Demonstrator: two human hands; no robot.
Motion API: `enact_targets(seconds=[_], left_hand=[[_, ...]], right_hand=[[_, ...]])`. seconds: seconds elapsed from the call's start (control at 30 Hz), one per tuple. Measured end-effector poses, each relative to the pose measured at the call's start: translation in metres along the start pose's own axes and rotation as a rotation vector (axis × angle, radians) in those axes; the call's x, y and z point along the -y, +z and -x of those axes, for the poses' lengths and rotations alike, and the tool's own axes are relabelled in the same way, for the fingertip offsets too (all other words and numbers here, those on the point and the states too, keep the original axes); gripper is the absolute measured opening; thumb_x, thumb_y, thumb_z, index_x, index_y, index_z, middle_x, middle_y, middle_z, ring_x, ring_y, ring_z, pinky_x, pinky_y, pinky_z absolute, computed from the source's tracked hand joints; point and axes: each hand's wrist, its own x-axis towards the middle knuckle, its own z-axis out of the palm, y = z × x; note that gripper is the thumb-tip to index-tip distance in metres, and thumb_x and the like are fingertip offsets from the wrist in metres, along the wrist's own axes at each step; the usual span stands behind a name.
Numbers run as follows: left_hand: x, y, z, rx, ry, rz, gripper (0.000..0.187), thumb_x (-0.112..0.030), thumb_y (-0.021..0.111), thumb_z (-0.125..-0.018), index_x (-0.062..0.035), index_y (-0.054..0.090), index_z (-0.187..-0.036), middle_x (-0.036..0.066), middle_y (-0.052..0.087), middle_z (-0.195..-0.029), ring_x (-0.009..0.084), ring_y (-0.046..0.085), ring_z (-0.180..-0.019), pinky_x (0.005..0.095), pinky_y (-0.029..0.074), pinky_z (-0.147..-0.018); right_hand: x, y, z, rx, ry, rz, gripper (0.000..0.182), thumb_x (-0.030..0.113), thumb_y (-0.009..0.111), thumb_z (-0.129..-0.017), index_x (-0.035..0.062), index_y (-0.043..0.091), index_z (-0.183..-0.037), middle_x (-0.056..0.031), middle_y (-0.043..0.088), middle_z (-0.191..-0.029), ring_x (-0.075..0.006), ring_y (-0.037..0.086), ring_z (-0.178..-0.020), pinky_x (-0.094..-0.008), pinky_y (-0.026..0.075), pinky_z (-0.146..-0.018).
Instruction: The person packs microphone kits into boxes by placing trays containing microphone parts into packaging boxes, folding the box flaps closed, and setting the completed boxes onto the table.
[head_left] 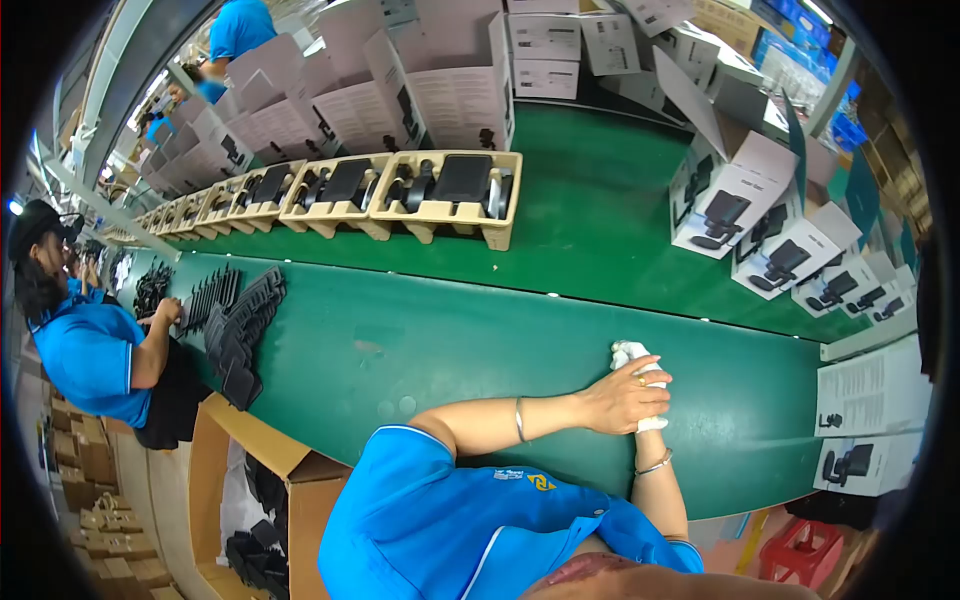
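Note:
My left hand (pixel 620 398), bare with a ring on one finger, is wrapped over a white glove (pixel 655 421). That glove covers my right hand (pixel 630 352), which lies partly under my left palm and fingers. The gloved fingertips point away from me over the green table, and how they are bent is hidden. A bangle sits on each of my wrists. Both hands are together above the right half of the green tabletop (pixel 500 350).
Molded trays (pixel 445 215) with black devices line a raised green shelf, with open cartons (pixel 460 100) behind. Printed boxes (pixel 725 200) stand at right. Black parts (pixel 240 320) lie near a co-worker (pixel 90 340) at left. A cardboard box (pixel 310 510) and red stool (pixel 800 553) flank me.

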Motion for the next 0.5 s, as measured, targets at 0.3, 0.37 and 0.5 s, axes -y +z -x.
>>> enact_targets(seconds=[0.3,0.37,0.5], left_hand=[[-0.001,-0.002,0.005,-0.019,0.01,-0.029,0.021,-0.012,0.058,-0.068,-0.0069,0.06,-0.088,0.005,0.057,-0.092,0.0251,0.048,-0.105,0.0486,0.025,-0.104],[-0.001,-0.001,0.006,-0.034,0.017,-0.009,0.022,-0.011,0.058,-0.067,-0.0069,0.059,-0.088,0.005,0.056,-0.093,0.0252,0.048,-0.105,0.0486,0.025,-0.104],[-0.001,-0.003,0.009,-0.025,0.011,-0.002,0.022,-0.011,0.057,-0.068,-0.0068,0.059,-0.089,0.006,0.056,-0.093,0.0253,0.048,-0.104,0.0485,0.025,-0.104]], right_hand=[[0.036,0.038,0.01,-0.04,0.024,0.101,0.016,0.013,0.05,-0.079,0.0029,0.058,-0.088,-0.0083,0.062,-0.086,-0.0232,0.058,-0.077,-0.0281,0.046,-0.073],[0.04,0.041,0.012,-0.063,0.039,0.135,0.016,0.013,0.05,-0.079,0.0028,0.058,-0.089,-0.0086,0.061,-0.086,-0.0234,0.058,-0.077,-0.0281,0.046,-0.074],[0.046,0.046,0.014,-0.116,0.08,0.218,0.017,0.013,0.05,-0.08,0.0027,0.058,-0.09,-0.0091,0.061,-0.087,-0.0237,0.058,-0.078,-0.0282,0.046,-0.075]])
